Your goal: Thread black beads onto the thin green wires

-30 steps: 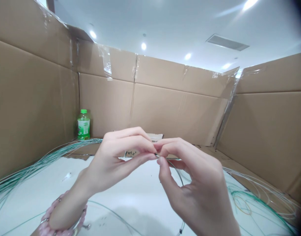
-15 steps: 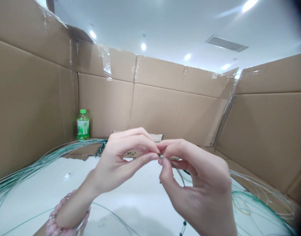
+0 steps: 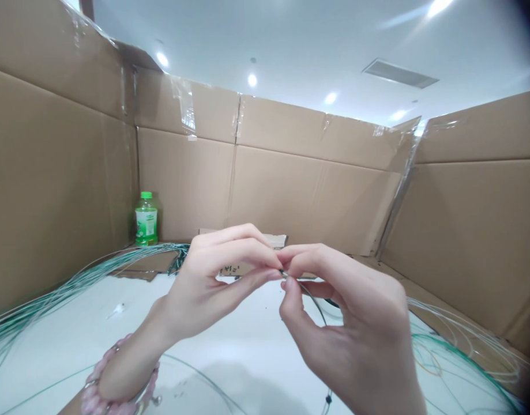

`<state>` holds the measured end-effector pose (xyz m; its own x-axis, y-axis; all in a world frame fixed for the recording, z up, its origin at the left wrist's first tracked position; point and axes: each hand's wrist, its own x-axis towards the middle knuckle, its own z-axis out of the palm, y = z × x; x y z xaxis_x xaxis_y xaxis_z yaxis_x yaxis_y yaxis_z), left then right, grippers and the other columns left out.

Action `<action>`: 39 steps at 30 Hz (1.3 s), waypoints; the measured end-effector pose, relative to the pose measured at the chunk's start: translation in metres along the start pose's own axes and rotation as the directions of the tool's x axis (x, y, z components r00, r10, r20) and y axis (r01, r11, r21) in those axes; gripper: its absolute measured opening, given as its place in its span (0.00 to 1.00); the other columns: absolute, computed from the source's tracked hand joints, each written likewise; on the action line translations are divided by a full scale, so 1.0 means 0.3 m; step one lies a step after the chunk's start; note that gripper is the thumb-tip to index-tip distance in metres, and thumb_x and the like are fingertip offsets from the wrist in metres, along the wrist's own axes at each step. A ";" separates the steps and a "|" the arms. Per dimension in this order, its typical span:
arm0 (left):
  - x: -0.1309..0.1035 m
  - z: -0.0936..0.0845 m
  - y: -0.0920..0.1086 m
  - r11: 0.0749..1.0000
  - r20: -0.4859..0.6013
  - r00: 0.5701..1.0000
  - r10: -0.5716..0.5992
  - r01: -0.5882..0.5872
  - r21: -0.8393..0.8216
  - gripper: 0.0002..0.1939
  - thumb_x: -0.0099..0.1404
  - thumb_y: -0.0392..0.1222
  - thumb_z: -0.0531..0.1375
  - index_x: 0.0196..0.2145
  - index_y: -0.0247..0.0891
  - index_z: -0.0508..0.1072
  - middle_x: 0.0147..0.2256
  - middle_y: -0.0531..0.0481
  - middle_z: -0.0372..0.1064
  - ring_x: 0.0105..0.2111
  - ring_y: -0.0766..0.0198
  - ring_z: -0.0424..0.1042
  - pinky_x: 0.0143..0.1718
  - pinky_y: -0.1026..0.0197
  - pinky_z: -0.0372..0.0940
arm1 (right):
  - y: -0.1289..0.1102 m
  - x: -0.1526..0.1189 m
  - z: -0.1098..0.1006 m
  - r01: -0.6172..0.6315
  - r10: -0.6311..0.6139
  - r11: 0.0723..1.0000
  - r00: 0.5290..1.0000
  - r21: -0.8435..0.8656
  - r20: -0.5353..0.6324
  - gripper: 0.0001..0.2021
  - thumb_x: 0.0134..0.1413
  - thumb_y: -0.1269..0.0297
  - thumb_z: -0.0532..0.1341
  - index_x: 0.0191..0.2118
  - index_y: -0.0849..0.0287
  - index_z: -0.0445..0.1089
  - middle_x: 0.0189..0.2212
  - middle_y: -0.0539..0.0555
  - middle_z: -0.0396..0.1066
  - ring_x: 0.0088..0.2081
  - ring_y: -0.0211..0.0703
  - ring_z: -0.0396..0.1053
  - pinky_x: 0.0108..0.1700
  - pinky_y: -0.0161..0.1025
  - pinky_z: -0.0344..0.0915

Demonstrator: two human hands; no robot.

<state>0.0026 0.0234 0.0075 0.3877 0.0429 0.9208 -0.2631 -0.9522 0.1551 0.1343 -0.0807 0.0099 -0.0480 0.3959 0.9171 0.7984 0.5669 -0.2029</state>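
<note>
My left hand (image 3: 224,276), with a pink bead bracelet at its wrist, pinches a small dark piece (image 3: 281,271) between thumb and fingertips. My right hand (image 3: 346,314) meets it at the centre, thumb and index finger closed on a thin grey-green wire (image 3: 315,302) just beside that piece. The wire curves down behind my right palm, and a small black bead-like part (image 3: 329,399) shows lower down on a strand. The fingertips nearly touch and hide most of the joint between piece and wire.
Bundled green wires (image 3: 81,280) lie at the left, more loose wires (image 3: 468,351) at the right. A green bottle (image 3: 146,220) stands in the back left corner. Cardboard walls (image 3: 308,190) surround the white table (image 3: 243,351). Small dark bits lie on cardboard (image 3: 228,270) behind my hands.
Both hands keep their pinch near the same spot. The wire by my right hand looks slightly straighter, and the black part below has shifted a little right.
</note>
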 end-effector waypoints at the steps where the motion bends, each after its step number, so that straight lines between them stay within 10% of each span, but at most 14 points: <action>1: 0.002 -0.004 0.004 0.998 0.012 1.000 0.023 -0.024 0.058 0.05 0.59 0.28 0.61 0.32 0.35 0.73 0.30 0.50 0.69 0.27 0.71 0.68 0.27 0.69 0.65 | 0.000 -0.002 -0.003 0.007 -0.007 0.999 1.000 -0.042 0.012 0.07 0.47 0.80 0.56 0.28 0.61 0.65 0.26 0.48 0.67 0.28 0.31 0.68 0.30 0.28 0.71; 18: 0.008 -0.022 0.042 0.955 0.057 0.994 0.096 -0.108 0.276 0.07 0.58 0.25 0.60 0.32 0.34 0.71 0.30 0.52 0.67 0.26 0.75 0.66 0.27 0.72 0.63 | 0.002 0.012 -0.040 -0.094 0.094 0.996 0.986 -0.008 0.140 0.06 0.53 0.76 0.56 0.31 0.61 0.68 0.26 0.45 0.69 0.27 0.26 0.68 0.34 0.19 0.69; 28: 0.005 0.005 0.006 0.983 -0.183 0.968 -0.172 0.156 -0.099 0.04 0.61 0.30 0.60 0.30 0.37 0.71 0.28 0.54 0.66 0.26 0.74 0.66 0.22 0.75 0.64 | 0.019 0.025 -0.024 -0.292 0.247 0.928 0.947 0.231 0.203 0.06 0.57 0.71 0.57 0.30 0.58 0.67 0.25 0.45 0.71 0.28 0.28 0.71 0.31 0.22 0.70; 39: 0.001 0.015 0.007 0.977 -0.105 0.988 -0.112 0.091 -0.192 0.09 0.59 0.27 0.61 0.33 0.38 0.75 0.35 0.51 0.71 0.34 0.70 0.72 0.32 0.70 0.70 | 0.045 0.034 0.004 -0.446 0.396 0.756 0.895 0.480 0.208 0.07 0.55 0.65 0.62 0.27 0.59 0.69 0.21 0.46 0.71 0.24 0.28 0.70 0.26 0.22 0.68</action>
<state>0.0062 0.0199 0.0065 0.3199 0.1810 0.9300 -0.3917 -0.8685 0.3038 0.1439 -0.0683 0.0161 0.1483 0.7284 0.6689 0.3364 0.5989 -0.7267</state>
